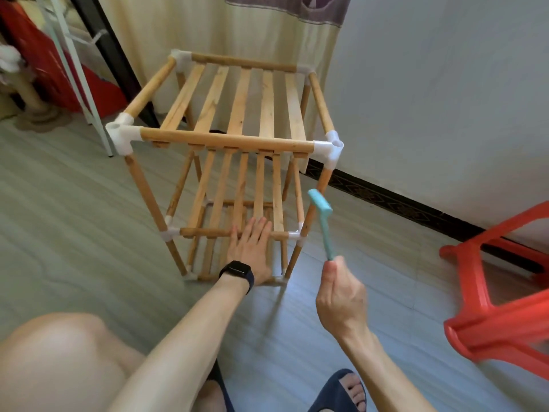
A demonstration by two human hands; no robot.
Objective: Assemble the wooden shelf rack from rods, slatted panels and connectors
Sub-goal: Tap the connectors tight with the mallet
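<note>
On grey floor [74,233], slatted wooden rack [225,141]; right hand [341,295] grips teal plastic mallet [322,221].

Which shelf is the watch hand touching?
The middle shelf: the left hand lies flat on its front rod, below the top shelf and above the bottom shelf.

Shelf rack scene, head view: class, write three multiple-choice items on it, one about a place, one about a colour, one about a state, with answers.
1. The left hand lies on: A the top shelf; B the middle shelf; C the stool.
2. The hammer is: A red; B black; C teal.
3. The right hand is: A gripping the hammer's handle; B open and empty; C flat on the floor.
Answers: 1 B, its straight fingers rest across that shelf's front rod. 2 C, head and handle are both teal. 3 A, its fingers curl round the handle's lower end.
</note>
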